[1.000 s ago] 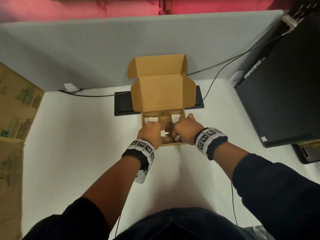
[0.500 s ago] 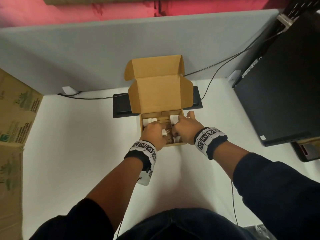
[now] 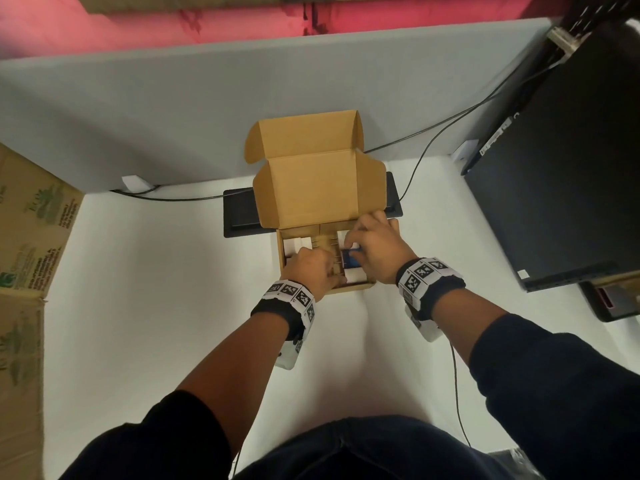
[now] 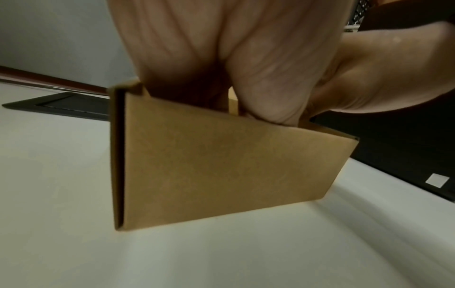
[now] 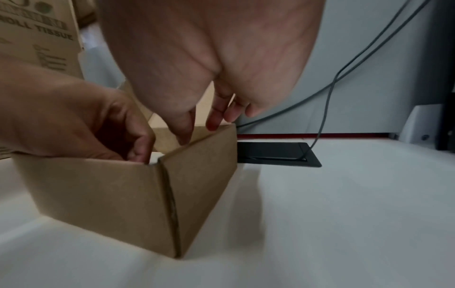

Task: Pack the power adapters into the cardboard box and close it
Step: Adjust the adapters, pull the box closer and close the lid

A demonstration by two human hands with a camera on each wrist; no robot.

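The brown cardboard box (image 3: 349, 291) stands on the white table with its lid (image 3: 311, 188) upright. A cardboard divider runs down its middle. White power adapters (image 3: 298, 244) lie in the far-left compartment. In the right side lie a blue-faced adapter (image 3: 349, 260) and a white one (image 3: 355, 276). My left hand (image 3: 323, 270) curls down into the near-left part, and what it grips is mostly hidden. My right hand (image 3: 360, 244) curls over the far-right compartment and pinches a white adapter (image 3: 347, 243). In the right wrist view both hands dip over the box (image 5: 98, 194) rim.
A black cable hatch (image 3: 239, 216) is set in the table right behind the box. Cables (image 3: 426, 161) run along the grey partition (image 3: 173, 116). A black computer case (image 3: 554, 168) stands at the right and a large printed carton (image 3: 27, 254) at the left.
My left hand has lowered the white pronged adapter into the box. My right hand has shifted from the box's middle toward the far-right compartment.
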